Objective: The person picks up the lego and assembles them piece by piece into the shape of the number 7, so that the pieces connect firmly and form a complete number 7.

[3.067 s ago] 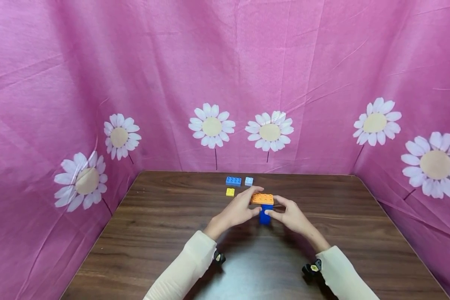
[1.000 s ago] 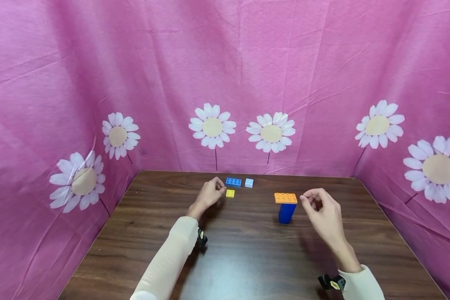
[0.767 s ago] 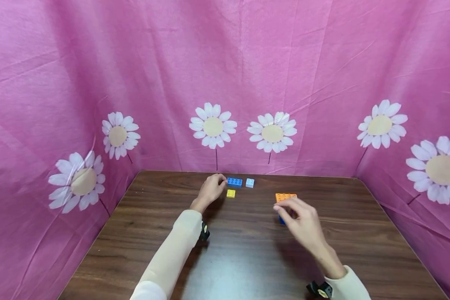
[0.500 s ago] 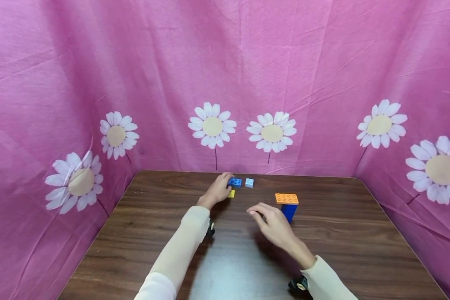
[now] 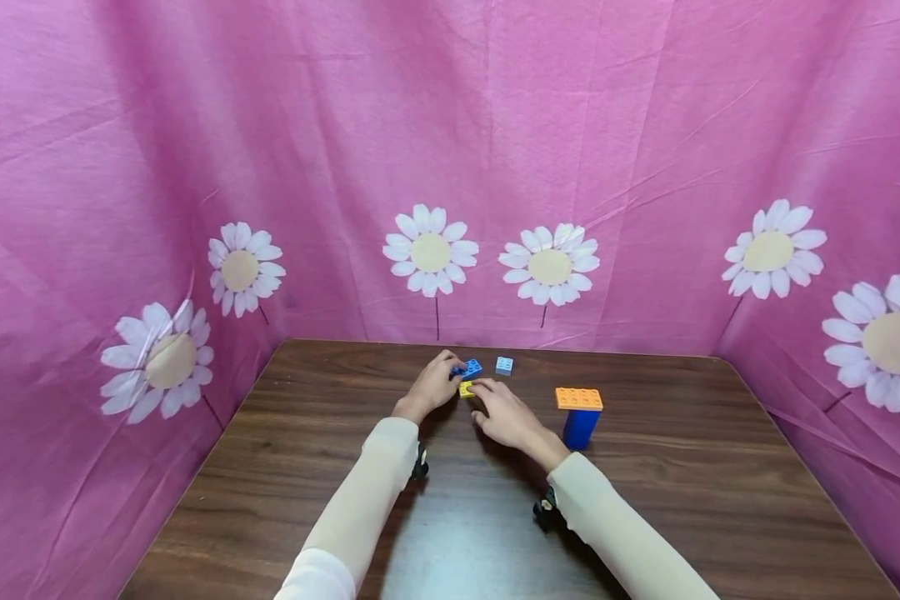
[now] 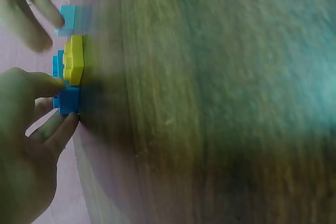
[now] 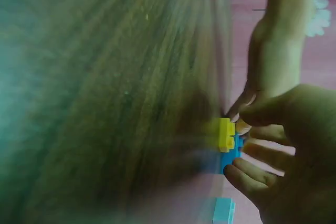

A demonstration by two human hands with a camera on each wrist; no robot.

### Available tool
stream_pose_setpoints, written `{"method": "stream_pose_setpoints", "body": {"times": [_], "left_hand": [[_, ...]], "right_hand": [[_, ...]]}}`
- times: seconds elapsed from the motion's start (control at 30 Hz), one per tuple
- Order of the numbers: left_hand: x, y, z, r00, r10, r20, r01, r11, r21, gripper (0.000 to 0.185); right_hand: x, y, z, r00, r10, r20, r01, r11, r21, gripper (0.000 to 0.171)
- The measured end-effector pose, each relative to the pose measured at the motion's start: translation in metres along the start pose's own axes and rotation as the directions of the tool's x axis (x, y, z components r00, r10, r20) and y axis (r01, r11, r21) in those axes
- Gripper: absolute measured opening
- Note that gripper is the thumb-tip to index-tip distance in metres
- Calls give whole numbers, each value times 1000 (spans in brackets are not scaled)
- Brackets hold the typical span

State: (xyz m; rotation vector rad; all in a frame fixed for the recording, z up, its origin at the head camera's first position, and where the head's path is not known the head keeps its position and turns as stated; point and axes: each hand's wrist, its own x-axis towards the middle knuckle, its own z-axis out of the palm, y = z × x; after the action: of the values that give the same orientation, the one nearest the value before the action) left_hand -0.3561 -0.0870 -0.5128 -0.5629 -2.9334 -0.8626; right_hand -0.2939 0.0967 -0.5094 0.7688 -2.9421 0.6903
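Left hand [image 5: 433, 385] pinches the blue brick [image 5: 471, 368] just behind the yellow brick [image 5: 466, 389], while the right hand [image 5: 504, 414], fingers loosely curled, touches that yellow brick from its right.

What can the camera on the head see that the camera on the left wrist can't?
Only the head view shows the orange brick sitting on the upright dark blue brick, the pink flowered cloth, both sleeves, and the whole wooden table.

Only the left wrist view shows, close up, the left hand's fingertips pinching the blue brick from the side.

Both show the left hand on the blue brick, the yellow brick beside it, the light blue brick, and the right hand reaching in.
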Motion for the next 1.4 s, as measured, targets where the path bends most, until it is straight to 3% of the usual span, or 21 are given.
{"method": "stream_pose_setpoints", "body": {"times": [0.1,0.23,0.4,0.67,0.83,0.93,1.17,1.4], "left_hand": [[-1,-3,0,1000,-14,11,15,1000,-24,30],[-4,-6,0,1000,-30,9,30,998,-53,29],[-8,-7,1,1000,-9,-16,8,998,-57,25],[-12,-6,0,999,4,-53,-7,998,-57,23],[-17,-4,-1,999,-38,-34,33,993,-115,24],[-21,-4,-1,999,-42,-34,35,985,-170,25],[-28,-2,-2,993,-43,-106,10,957,-289,22],[-40,14,-6,989,-26,-149,-40,904,-426,24]], "right_hand": [[7,-1,5,997,-36,67,40,997,-69,52],[10,-3,8,998,-45,44,50,992,-114,43],[10,-5,9,999,-42,-12,41,995,-95,21],[7,-3,8,991,-124,-40,119,988,-102,22],[5,-2,7,997,-68,-23,67,996,-57,22],[2,0,5,999,-40,-33,39,999,-19,23],[-7,1,0,996,-15,-83,20,998,53,18],[-18,-4,-12,983,4,-183,15,994,105,17]]}}
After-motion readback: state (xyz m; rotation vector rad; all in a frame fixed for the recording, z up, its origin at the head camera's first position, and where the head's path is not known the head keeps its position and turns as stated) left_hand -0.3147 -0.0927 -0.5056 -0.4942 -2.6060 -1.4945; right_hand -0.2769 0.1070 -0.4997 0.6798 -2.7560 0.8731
